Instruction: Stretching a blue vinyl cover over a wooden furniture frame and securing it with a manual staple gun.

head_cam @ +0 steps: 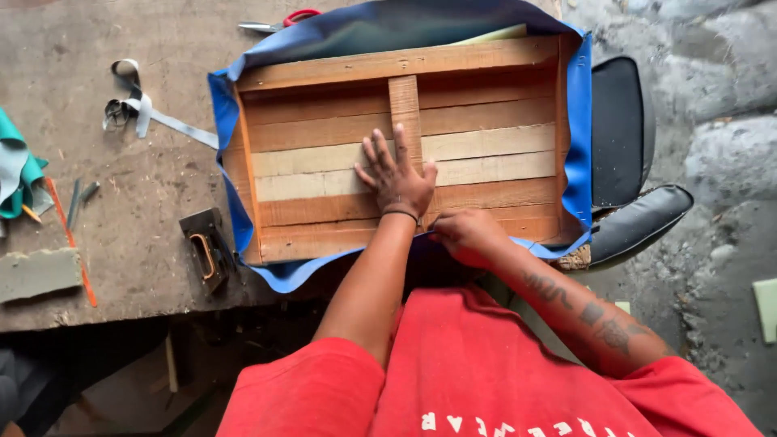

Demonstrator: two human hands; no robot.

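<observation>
Hands: left [398,180] flat on frame [324,133], right [461,233] pinching fabric [579,121] (near edge).

Upholstery workshop: worn workbench [121,243], scissors [283,20], fabric scraps [20,174], staple gun [206,247].

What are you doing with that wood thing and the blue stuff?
A person in a red shirt leans over a wooden slatted frame lying on blue material on a worn table. The left hand presses flat on the slats. The right hand pinches the blue edge at the near side of the frame. Scissors lie at the far edge.
</observation>
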